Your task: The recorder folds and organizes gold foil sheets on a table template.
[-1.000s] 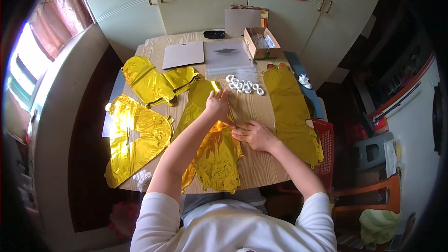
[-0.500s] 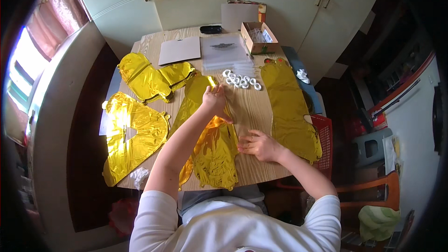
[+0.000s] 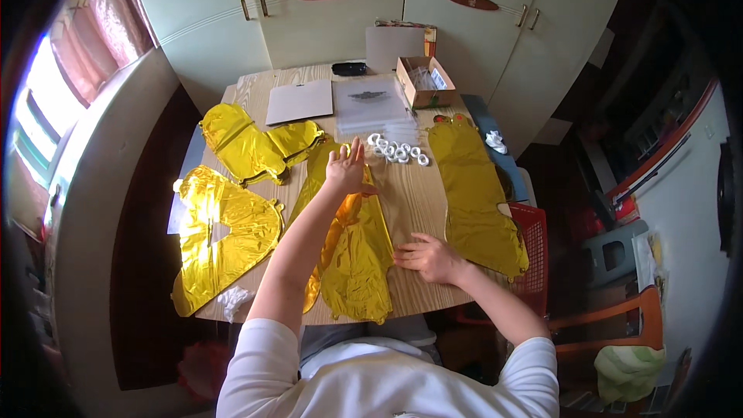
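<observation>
In front of me lies a flat gold foil balloon, running from my side of the table toward the middle. My left hand rests over its far part, fingers stretched out and apart. At the balloon's right edge, my right hand touches the foil with its fingertips; its fingers are extended and hold nothing. My left forearm hides part of the balloon. Further gold foil balloons lie around it: one at the near left, one at the far left and a long one on the right.
Several white rings lie beyond my hands, near clear plastic sheets. Behind them are a grey card, a black tray and a cardboard box. Crumpled white tissue sits near left. A red basket stands right.
My left hand has shifted slightly left and away along the balloon, and its fingers are more spread. The right hand stays at the foil's edge. The whole view has tilted up a little.
</observation>
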A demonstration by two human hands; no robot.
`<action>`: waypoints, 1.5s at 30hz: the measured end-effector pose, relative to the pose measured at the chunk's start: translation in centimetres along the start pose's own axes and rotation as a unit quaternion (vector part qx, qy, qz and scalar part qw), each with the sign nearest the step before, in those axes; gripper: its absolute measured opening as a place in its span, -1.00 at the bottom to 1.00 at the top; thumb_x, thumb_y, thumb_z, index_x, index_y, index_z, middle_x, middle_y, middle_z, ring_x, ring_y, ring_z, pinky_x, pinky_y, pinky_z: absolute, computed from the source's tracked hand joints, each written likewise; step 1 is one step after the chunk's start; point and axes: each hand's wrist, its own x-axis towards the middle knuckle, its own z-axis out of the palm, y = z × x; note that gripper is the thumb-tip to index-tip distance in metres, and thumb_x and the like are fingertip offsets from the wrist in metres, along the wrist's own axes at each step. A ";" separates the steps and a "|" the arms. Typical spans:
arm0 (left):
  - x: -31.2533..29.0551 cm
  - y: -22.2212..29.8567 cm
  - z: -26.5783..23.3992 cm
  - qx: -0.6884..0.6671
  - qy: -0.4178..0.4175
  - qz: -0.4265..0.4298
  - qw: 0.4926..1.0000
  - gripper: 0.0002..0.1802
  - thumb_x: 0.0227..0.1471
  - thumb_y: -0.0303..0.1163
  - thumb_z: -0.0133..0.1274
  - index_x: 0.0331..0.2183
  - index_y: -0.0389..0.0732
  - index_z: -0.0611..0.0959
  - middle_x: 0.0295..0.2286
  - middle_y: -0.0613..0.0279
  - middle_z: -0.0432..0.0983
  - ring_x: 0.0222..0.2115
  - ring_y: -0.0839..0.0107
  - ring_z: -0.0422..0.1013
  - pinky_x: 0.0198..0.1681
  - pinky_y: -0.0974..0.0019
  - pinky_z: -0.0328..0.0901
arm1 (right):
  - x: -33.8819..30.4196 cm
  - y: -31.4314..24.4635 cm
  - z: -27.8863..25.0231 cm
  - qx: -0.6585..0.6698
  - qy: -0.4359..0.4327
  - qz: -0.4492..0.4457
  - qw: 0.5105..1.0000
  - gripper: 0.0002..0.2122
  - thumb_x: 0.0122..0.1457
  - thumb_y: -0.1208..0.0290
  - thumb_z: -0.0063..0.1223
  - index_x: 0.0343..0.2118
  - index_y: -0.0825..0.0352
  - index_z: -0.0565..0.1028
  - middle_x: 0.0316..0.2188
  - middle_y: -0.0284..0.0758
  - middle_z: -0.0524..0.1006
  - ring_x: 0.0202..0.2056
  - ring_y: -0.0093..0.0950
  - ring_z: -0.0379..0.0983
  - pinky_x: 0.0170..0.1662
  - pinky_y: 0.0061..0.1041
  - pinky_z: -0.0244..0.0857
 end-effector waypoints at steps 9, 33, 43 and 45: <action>4.2 -2.0 2.7 0.035 0.083 -0.093 0.992 0.28 -0.23 0.38 0.13 0.31 -0.16 0.00 0.34 0.15 -0.26 0.26 0.13 -0.06 0.22 -0.05 -0.06 | 0.1 -0.5 0.5 0.027 0.036 0.010 0.999 -0.69 0.02 0.49 -0.08 -0.21 0.14 0.66 -0.10 -0.44 0.61 0.01 -0.53 0.49 0.19 -0.23 0.23; -23.8 -3.0 5.0 -0.174 0.140 0.059 0.973 -0.37 0.08 -0.14 0.04 0.12 -0.25 0.39 0.17 0.00 0.23 0.23 0.11 0.11 0.26 0.01 -0.01 | 5.3 1.3 1.8 0.053 0.022 0.261 0.964 -0.50 0.34 0.18 -0.32 0.24 0.40 0.20 0.27 -0.10 0.18 0.31 -0.25 0.06 0.36 -0.23 -0.14; -23.2 -1.5 4.6 -0.196 0.120 0.072 0.971 -0.33 0.13 -0.07 -0.01 0.17 -0.25 0.34 0.20 0.03 0.20 0.26 0.15 0.08 0.29 -0.08 -0.11 | 6.3 2.2 4.2 -0.015 -0.060 0.270 0.961 -0.35 0.35 -0.03 -0.45 0.28 0.48 0.08 0.33 -0.09 0.05 0.37 -0.25 -0.14 0.40 -0.24 -0.34; -23.2 -1.3 4.4 -0.202 0.116 0.071 0.970 -0.33 0.13 -0.07 -0.01 0.17 -0.25 0.34 0.20 0.03 0.20 0.26 0.15 0.07 0.30 -0.09 -0.12 | 6.4 2.0 3.9 -0.010 -0.069 0.275 0.959 -0.34 0.35 -0.04 -0.47 0.28 0.48 0.06 0.33 -0.10 0.03 0.37 -0.25 -0.15 0.40 -0.25 -0.34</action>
